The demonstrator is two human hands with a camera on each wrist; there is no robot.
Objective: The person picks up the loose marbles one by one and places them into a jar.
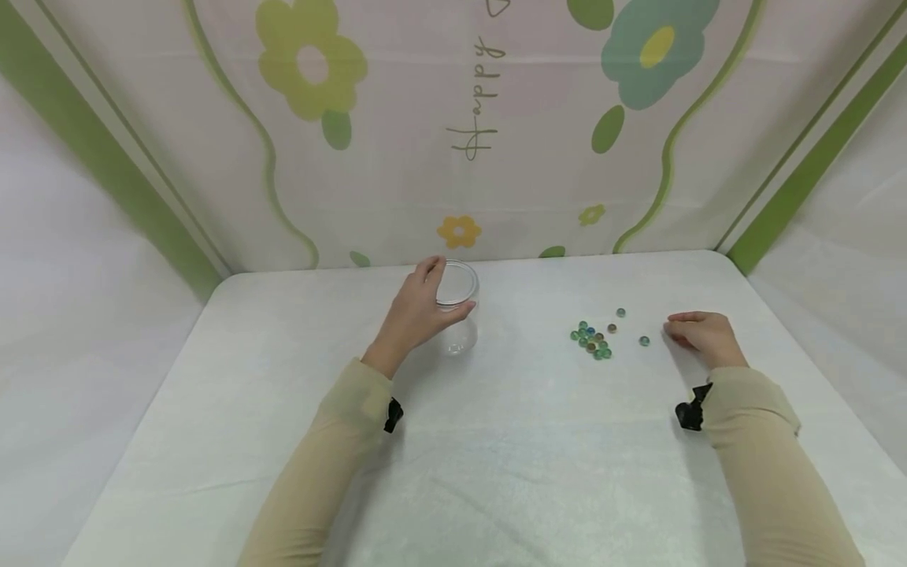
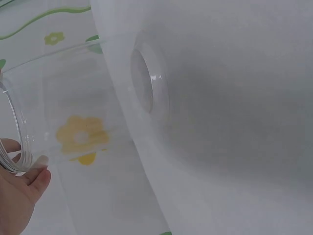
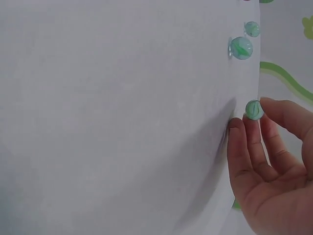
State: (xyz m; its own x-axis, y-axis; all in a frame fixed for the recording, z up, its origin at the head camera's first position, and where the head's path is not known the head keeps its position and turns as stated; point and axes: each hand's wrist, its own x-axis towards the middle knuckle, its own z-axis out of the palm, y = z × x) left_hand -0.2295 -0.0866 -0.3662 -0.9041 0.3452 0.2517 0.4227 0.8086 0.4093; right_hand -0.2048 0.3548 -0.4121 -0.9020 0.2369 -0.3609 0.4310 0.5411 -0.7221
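A clear jar [image 1: 460,335] stands upright on the white table, its round rim on top. My left hand [image 1: 416,309] grips the jar near the rim, thumb on the near side and fingers on the far side. In the left wrist view the jar's base [image 2: 159,83] shows at the table surface. Off to the right, my right hand [image 1: 708,335] pinches a green-swirled glass marble [image 3: 254,109] between thumb and fingertips, close over the table. Just left of that hand lies a loose marble [image 1: 644,341]; two more marbles [image 3: 241,48] appear in the right wrist view.
A cluster of several green, blue and brown marbles [image 1: 583,342] lies between the jar and my right hand. Two stray marbles sit behind it, one brown [image 1: 612,328] and one greenish [image 1: 620,313]. A flowered cloth [image 1: 397,189] hangs behind the table's far edge.
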